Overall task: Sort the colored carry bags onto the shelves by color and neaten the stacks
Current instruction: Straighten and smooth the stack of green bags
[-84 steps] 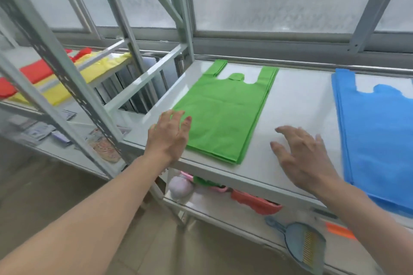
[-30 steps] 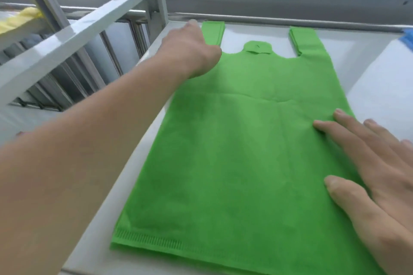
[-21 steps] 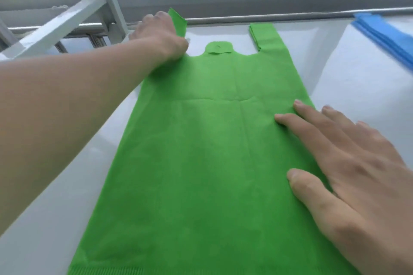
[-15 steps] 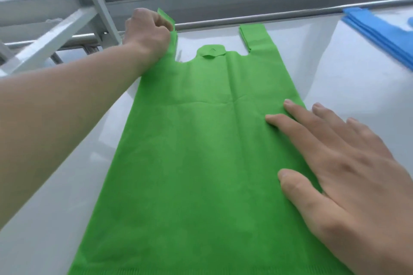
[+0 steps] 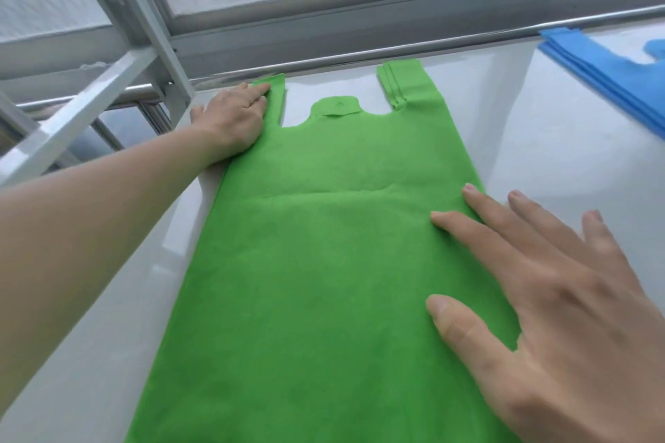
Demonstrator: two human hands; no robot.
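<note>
**Green stack being squared on the shelf**

Green bags (image 5: pixel 324 262) lie flat in a stack on the white shelf (image 5: pixel 521 126), handles pointing to the far side, near the rail (image 5: pixel 360 56). The step in hand looks like neatening, not sorting: the left hand (image 5: pixel 234 119) lies flat with straight fingers on the far left handle (image 5: pixel 275 97), pressing it down, and the right hand (image 5: pixel 561 306) rests with fingers spread and straight on the stack's right edge, gripping nothing.

The far right handle (image 5: pixel 396 86) shows several layers slightly fanned, so the next move probably calls for aligning those layers and smoothing the faint crease across the middle, with one hand pinning the stack so it does not slide.

Blue bags (image 5: pixel 604 68) sit at far right, well apart from the green ones, cut off by the frame edge. The green stack's near edge is also cut off, so its squareness there cannot be judged. How many bags it holds is hard to tell.
</note>
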